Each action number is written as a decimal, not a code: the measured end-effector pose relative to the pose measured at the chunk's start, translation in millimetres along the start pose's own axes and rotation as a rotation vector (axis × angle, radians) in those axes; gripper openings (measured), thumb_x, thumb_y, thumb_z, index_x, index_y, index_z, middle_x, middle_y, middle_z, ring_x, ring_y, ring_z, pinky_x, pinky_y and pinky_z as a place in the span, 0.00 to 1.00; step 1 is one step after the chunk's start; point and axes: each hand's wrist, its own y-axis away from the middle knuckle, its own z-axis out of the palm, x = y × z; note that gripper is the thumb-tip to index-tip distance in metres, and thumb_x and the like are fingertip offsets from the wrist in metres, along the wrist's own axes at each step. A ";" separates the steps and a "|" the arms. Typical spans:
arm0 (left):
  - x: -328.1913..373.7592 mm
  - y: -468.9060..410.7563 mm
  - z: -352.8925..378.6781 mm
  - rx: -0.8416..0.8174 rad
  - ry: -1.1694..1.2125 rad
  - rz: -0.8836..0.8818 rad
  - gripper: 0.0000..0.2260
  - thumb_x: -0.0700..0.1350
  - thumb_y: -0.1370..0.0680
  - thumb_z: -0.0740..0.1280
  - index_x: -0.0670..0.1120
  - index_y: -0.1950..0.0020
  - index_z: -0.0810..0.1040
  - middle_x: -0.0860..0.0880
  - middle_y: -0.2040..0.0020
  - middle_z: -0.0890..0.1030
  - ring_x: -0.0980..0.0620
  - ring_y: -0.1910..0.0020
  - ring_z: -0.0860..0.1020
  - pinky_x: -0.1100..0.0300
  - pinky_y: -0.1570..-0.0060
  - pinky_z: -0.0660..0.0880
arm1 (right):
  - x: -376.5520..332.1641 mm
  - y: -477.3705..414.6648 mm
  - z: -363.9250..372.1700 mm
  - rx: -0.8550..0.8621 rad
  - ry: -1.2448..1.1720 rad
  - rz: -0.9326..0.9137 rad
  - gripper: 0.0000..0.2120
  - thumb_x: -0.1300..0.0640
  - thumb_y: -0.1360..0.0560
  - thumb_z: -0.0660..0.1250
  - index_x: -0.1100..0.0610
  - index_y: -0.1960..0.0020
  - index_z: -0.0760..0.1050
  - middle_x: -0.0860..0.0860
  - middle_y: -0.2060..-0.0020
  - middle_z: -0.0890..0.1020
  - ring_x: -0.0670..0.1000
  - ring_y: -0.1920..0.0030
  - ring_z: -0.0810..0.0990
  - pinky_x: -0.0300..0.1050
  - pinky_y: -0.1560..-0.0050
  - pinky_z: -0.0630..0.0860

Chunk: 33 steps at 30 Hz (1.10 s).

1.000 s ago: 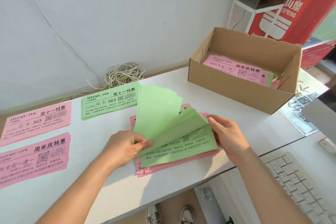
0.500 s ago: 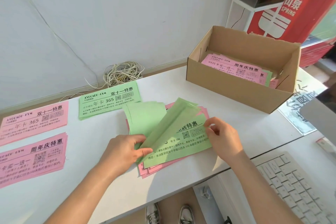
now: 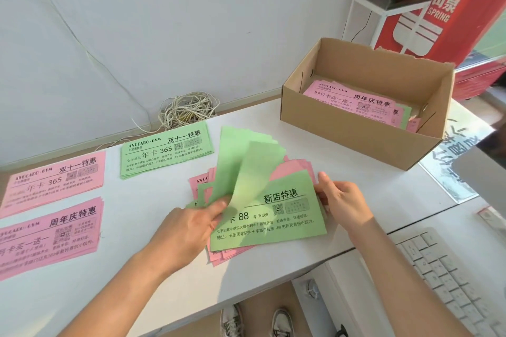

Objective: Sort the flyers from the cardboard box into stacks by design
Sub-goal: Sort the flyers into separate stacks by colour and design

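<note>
Now that your left hand (image 3: 191, 224) has the loose green sheets (image 3: 246, 161) fanned back up in the middle of the frame (half a second ago they were flopped down low), the green flyer (image 3: 273, 224) underneath shows way more of its print: the 新店特惠 heading and the 88 are readable, where before it was mostly covered. My guess is that's the point. That heading doesn't match the green stack (image 3: 164, 150) at upper centre-left, which reads 双十一特惠, so it probably needs a fresh spot, not that stack.

Fingers: on the left hand, your thumb and fingers (image 3: 219, 205) are pinched together on the lower ends of the lifted sheets. Your right hand (image 3: 342, 200) has curled fingers on the right edge of the mixed pile (image 3: 295, 169), thumb up at the corner. Can't tell if it's gripping one flyer or several.

Everything sits on the table (image 3: 260, 117). Two pink stacks, (image 3: 54, 178) and (image 3: 49, 235), lie at the left edge, and the cardboard box (image 3: 356, 145) at upper right has flyers left in it, so you're nowhere near done.
</note>
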 end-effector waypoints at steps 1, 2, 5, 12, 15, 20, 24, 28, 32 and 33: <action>2.5 2.2 -4.0 -0.008 -0.045 0.035 0.21 0.52 0.23 0.56 0.61 0.31 0.59 0.50 0.56 0.83 0.44 0.75 0.75 0.61 0.74 0.71 | -3.9 1.9 -0.3 -0.012 -0.028 0.011 0.44 0.25 0.33 0.56 0.68 0.59 0.80 0.68 0.61 0.81 0.50 0.66 0.74 0.44 0.62 0.67; 4.3 5.6 -4.0 -0.030 -0.087 0.066 0.31 0.46 0.25 0.63 0.61 0.26 0.55 0.49 0.47 0.83 0.47 0.79 0.73 0.63 0.78 0.69 | -7.8 4.4 -1.9 -0.027 -0.055 0.027 0.43 0.26 0.30 0.54 0.67 0.59 0.81 0.65 0.62 0.82 0.50 0.68 0.76 0.41 0.65 0.69; 16.7 13.8 -4.4 -0.115 -0.172 0.149 0.39 0.42 0.29 0.67 0.65 0.25 0.53 0.43 0.32 0.69 0.53 0.79 0.73 0.65 0.82 0.69 | -16.0 5.7 -7.4 -0.079 -0.172 0.084 0.34 0.36 0.22 0.48 0.61 0.57 0.80 0.53 0.69 0.82 0.45 0.75 0.76 0.35 0.75 0.69; 37.8 -2.3 -26.4 -0.650 -0.229 0.146 0.15 0.57 0.20 0.54 0.64 0.34 0.70 0.50 0.22 0.48 0.44 0.36 0.72 0.53 0.39 0.71 | -17.3 8.0 -13.1 -0.243 -0.002 0.084 0.28 0.37 0.34 0.71 0.49 0.40 0.69 0.49 0.56 0.84 0.48 0.64 0.82 0.39 0.64 0.72; 39.2 -11.5 -39.3 -0.754 0.012 -0.026 0.14 0.60 0.22 0.59 0.60 0.41 0.79 0.58 0.23 0.48 0.52 0.28 0.64 0.62 0.31 0.60 | -7.7 6.5 -6.8 -0.246 0.202 0.009 0.29 0.64 0.31 0.74 0.49 0.36 0.66 0.49 0.55 0.85 0.49 0.57 0.84 0.46 0.57 0.78; 13.7 -8.8 -22.5 -0.163 0.336 -0.335 0.10 0.53 0.25 0.69 0.57 0.45 0.80 0.55 0.31 0.72 0.54 0.33 0.71 0.65 0.39 0.63 | -7.8 15.2 -11.2 -0.146 0.270 -0.111 0.22 0.67 0.30 0.70 0.46 0.45 0.72 0.44 0.59 0.84 0.39 0.63 0.82 0.32 0.67 0.75; 12.7 -3.2 12.5 -0.196 0.158 -0.413 0.39 0.60 0.27 0.68 0.54 0.23 0.51 0.43 0.22 0.48 0.46 0.23 0.47 0.57 0.28 0.47 | -16.9 23.8 -49.4 -0.047 -0.070 -0.121 0.20 0.73 0.30 0.70 0.51 0.49 0.75 0.50 0.60 0.86 0.45 0.62 0.85 0.36 0.67 0.77; 27.3 -20.3 27.6 -0.261 0.099 -0.373 0.41 0.61 0.26 0.65 0.55 0.23 0.42 0.45 0.23 0.38 0.48 0.24 0.38 0.59 0.30 0.39 | -27.8 27.1 -79.9 -0.042 -0.472 -0.098 0.19 0.68 0.35 0.74 0.55 0.49 0.74 0.55 0.57 0.86 0.52 0.63 0.85 0.40 0.70 0.78; 50.7 -41.6 35.5 -0.267 0.099 -0.313 0.40 0.65 0.25 0.62 0.57 0.24 0.39 0.48 0.23 0.35 0.49 0.25 0.36 0.56 0.29 0.37 | -44.2 28.4 -74.9 -0.158 -0.739 -0.081 0.22 0.66 0.39 0.73 0.55 0.47 0.74 0.59 0.54 0.85 0.55 0.63 0.85 0.42 0.71 0.80; 52.7 -43.1 37.2 -0.265 0.107 -0.309 0.40 0.65 0.25 0.62 0.58 0.24 0.39 0.49 0.23 0.36 0.50 0.24 0.36 0.56 0.29 0.36 | -49.3 28.3 -68.7 -0.222 -0.770 -0.079 0.22 0.67 0.38 0.70 0.56 0.45 0.73 0.59 0.54 0.85 0.55 0.63 0.85 0.44 0.71 0.81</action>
